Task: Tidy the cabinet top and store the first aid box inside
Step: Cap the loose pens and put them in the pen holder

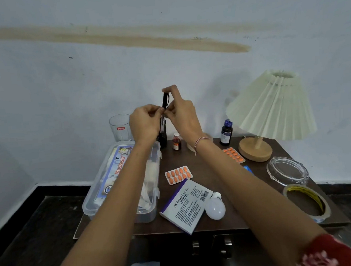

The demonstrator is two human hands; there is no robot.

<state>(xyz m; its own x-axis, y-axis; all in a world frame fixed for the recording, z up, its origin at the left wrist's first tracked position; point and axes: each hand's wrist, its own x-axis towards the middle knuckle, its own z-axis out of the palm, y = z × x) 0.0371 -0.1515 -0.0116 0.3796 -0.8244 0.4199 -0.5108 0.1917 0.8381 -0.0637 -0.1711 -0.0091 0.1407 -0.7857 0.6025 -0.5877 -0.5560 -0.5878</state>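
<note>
Tidying worktop (172, 158) stage: left hand (147, 122), right hand (181, 114) both pinching black pen (165, 100) (capping it, looks like). Next — slot into dark holder (163, 138) below.

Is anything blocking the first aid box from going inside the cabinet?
Yes: the cabinet doors below look shut. The left hand and right hand hold a black pen, not the first aid box.

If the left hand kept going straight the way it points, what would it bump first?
The left hand already pinches the black pen, so that comes first. Just beyond it are fingers of the right hand, though depth there is unclear.
</note>
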